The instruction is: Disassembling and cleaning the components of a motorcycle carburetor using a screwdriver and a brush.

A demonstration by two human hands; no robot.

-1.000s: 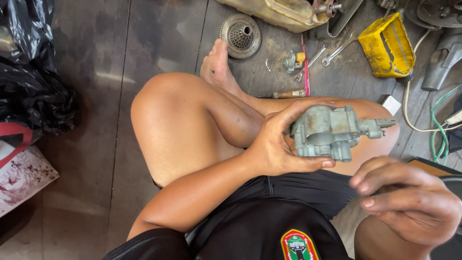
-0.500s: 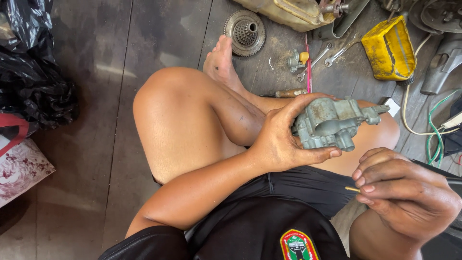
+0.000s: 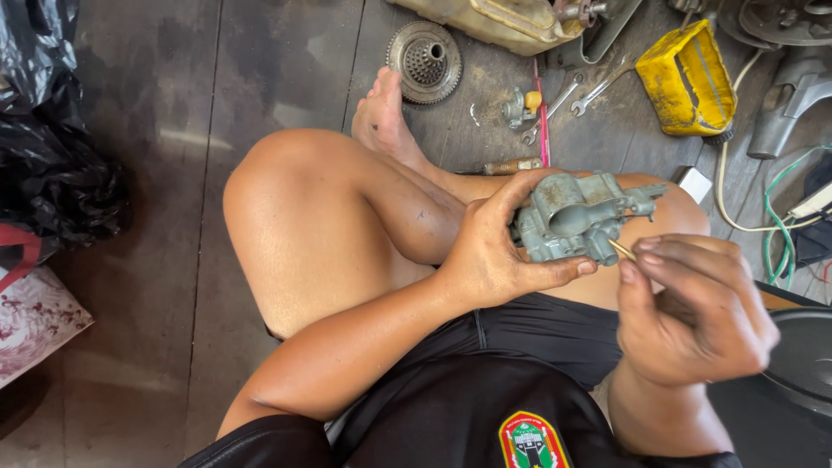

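Gripping a grey metal carburetor [image 3: 579, 217] above the lap, the left hand [image 3: 498, 251] wraps its body.
Right hand [image 3: 693, 316] pinches a thin brass pin [image 3: 621, 250] at it; the casting looks rigid, heavy, greasy, best held around its bulk.

Single head-mounted view, aimed steeply down from the person's own eye level. Lap and crossed legs are framed close; both hands sit in the right-centre of frame at near range. The wooden floor [image 3: 260, 69] is seen beyond the knees, toward the top edge. No second view is provided.
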